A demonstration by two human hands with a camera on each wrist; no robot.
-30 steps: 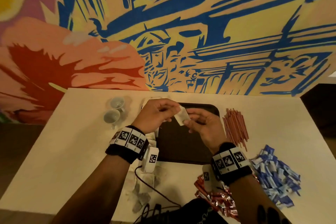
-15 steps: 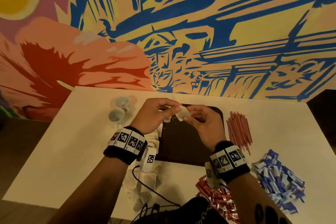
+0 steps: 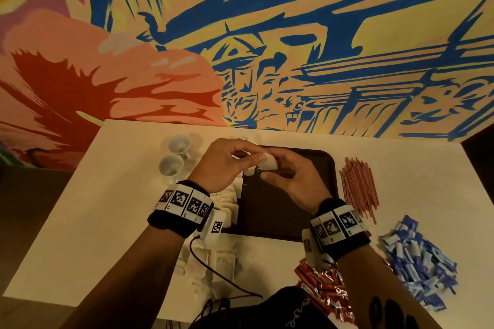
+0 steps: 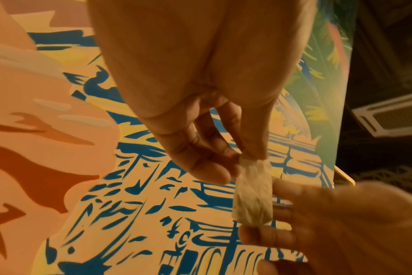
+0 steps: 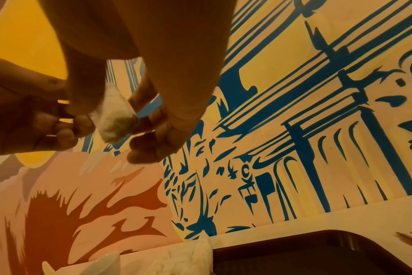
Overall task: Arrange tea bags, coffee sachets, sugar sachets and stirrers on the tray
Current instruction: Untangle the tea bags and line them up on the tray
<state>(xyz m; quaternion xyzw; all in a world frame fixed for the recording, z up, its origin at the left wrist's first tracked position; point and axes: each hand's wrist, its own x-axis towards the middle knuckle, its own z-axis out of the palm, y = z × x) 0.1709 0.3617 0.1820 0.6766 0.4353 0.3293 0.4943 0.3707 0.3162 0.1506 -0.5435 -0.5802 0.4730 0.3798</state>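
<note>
Tea bag (image 4: 253, 193), crumpled in wrist views, pinched by both hands.

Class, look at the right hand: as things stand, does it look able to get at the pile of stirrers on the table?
Probably not at once. The stirrers lie uncovered just right of the tray, but the right hand and left hand both pinch a tea bag, so it must release first.

Warm, dim amber light tints all 3 views. In the head view the worktop (image 3: 401, 181) is evenly lit, with soft shadows beside the 2 cups (image 3: 175, 153), and its edges bow from wide-angle distortion. Both wrist views are soft; the right hand (image 4: 341, 228) is blurred in the left wrist view, and the mural (image 5: 294, 130) stays clearer.
</note>
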